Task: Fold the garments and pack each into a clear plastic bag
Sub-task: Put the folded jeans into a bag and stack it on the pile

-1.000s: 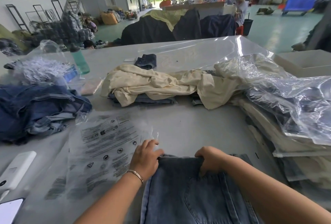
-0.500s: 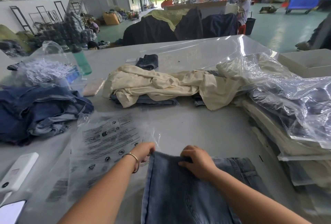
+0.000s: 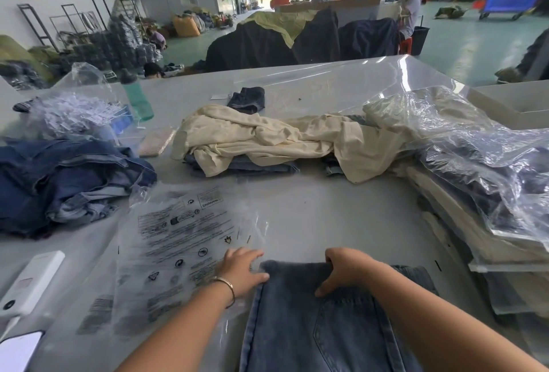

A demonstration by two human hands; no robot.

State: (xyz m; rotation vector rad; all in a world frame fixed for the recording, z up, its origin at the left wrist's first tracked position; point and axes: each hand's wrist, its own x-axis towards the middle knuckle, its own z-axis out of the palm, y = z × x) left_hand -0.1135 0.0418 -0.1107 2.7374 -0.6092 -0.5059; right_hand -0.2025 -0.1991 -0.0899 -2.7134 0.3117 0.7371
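The folded blue jeans [image 3: 320, 321] lie at the near edge of the grey table [image 3: 326, 217], straight in front of the person, a back pocket facing up. The right hand [image 3: 346, 270] curls over the far folded edge of the denim, fingers hooked past the fold and thumb pressed on top, gripping it. The left hand [image 3: 240, 269] lies flat with fingers spread and straight on the clear plastic bag [image 3: 178, 241], its thumb touching the left corner of the jeans; it holds nothing. A thin bangle [image 3: 227, 287] circles that wrist.

The bag, printed with warning text, is spread flat just left of the jeans, its right edge under the hand. Beyond the jeans' far edge a bare strip of table runs up to a crumpled cream garment [image 3: 267, 137] draped over folded denim. To the left a heap of dark denim [image 3: 59, 181] sits near the bag's far corner. Along the right edge rises a stack of bagged garments [image 3: 490, 181], close to the jeans. A white device [image 3: 29, 282] and a phone [image 3: 17, 351] lie at the near left corner.
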